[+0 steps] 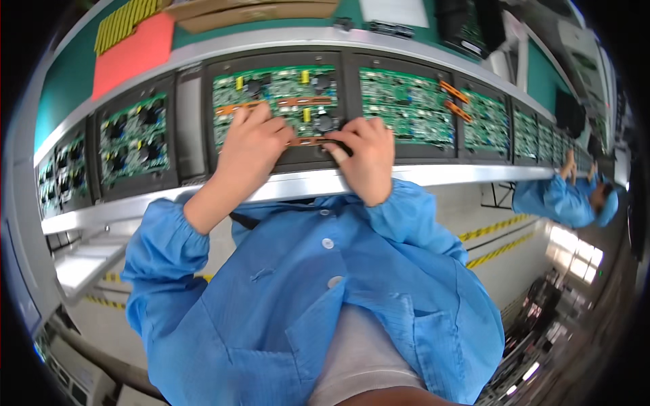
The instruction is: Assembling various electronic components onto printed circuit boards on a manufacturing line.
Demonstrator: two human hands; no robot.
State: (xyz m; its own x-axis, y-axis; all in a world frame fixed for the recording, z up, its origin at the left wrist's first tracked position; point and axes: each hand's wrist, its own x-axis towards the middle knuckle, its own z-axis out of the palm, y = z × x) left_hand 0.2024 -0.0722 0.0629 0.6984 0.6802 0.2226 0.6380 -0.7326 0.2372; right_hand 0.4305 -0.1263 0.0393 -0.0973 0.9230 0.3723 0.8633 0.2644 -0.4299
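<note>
In front of me a dark tray (pixel 349 88) carries green circuit boards with yellow and black components. An orange strip (pixel 308 141) lies along the near edge of the left board (pixel 271 84), between my hands. My left hand (pixel 254 145) has its fingers curled over the board, closed at the strip's left end. Thumb and index finger of my right hand (pixel 367 154) close at its right end; the exact contact is partly hidden. Farther up the same board runs another orange strip (pixel 305 101), partly behind my left fingers.
More trays of boards line the metal-railed conveyor (pixel 305 183) on both sides. Two loose orange strips (pixel 458 111) rest on boards to the right. Behind the rail are a red sheet (pixel 132 57), yellow strips (pixel 125 24) and cardboard (pixel 250 13). A co-worker in blue (pixel 565 199) works far right.
</note>
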